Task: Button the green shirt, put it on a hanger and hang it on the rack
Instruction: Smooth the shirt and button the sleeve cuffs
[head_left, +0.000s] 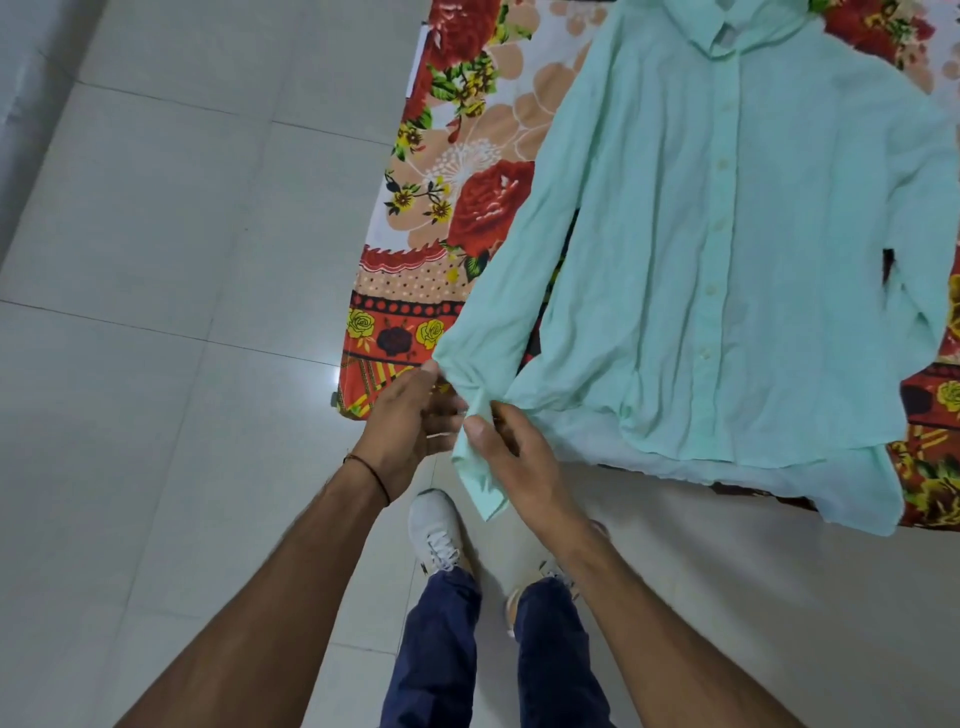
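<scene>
A pale green shirt (727, 249) lies face up on a flower-print bed, collar at the top, its front placket closed with a row of buttons down the middle. Its hem hangs over the near bed edge. The left sleeve runs down off the bed corner to its cuff (480, 478). My left hand (410, 421) holds the sleeve end from the left side. My right hand (511, 457) pinches the cuff from the right, thumb on the fabric. No hanger or rack is in view.
The bed with the floral cover (441, 208) fills the upper right. Pale tiled floor (156, 312) spreads to the left and below. My legs in dark blue trousers and white shoes (434, 530) stand at the bed's near corner.
</scene>
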